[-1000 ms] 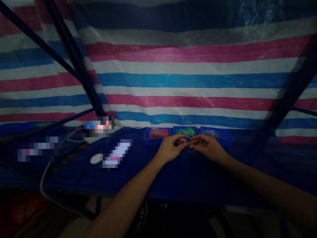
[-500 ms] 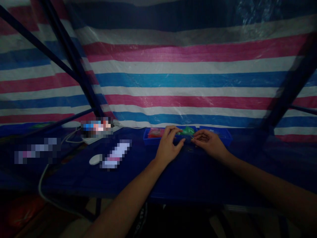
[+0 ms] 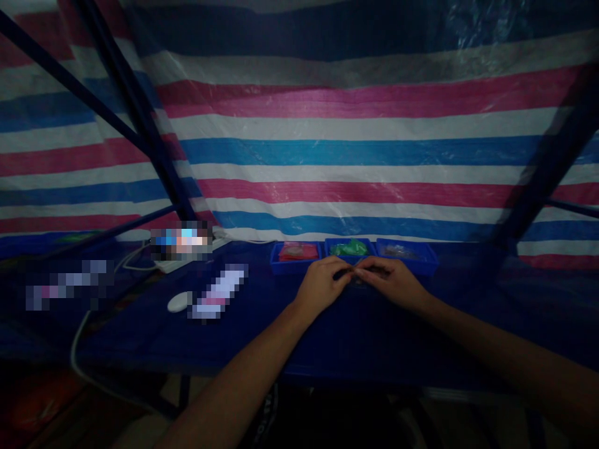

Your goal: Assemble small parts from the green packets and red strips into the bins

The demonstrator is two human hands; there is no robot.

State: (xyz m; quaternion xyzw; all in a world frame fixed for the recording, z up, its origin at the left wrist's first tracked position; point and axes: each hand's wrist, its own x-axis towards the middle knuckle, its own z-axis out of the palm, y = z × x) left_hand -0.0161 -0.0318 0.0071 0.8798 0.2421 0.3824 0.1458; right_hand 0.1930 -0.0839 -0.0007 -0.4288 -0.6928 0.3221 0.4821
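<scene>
My left hand (image 3: 324, 280) and my right hand (image 3: 392, 279) meet fingertip to fingertip, just above the blue table (image 3: 346, 343). Both hands are pinched closed; whatever lies between the fingertips is too small and dark to name. Right behind them stands a blue bin with a green plastic bag (image 3: 350, 247) in it. To its left, another blue bin (image 3: 294, 268) holds a red-pink packet (image 3: 298, 251). A third blue bin (image 3: 428, 262), on the right, contains small clear or greyish items (image 3: 397, 251) that I cannot make out.
On the left lie a white round object (image 3: 179, 302), a pixelated phone-like slab (image 3: 219, 292) and a white power strip (image 3: 173, 264) with cables. Blue metal posts (image 3: 135, 118) rise at both sides. A striped tarp (image 3: 346, 149) hangs behind the table.
My left hand has drawn back from over the bins and closed its fingers. My right hand has shifted slightly left and down, so the fingertips now meet.
</scene>
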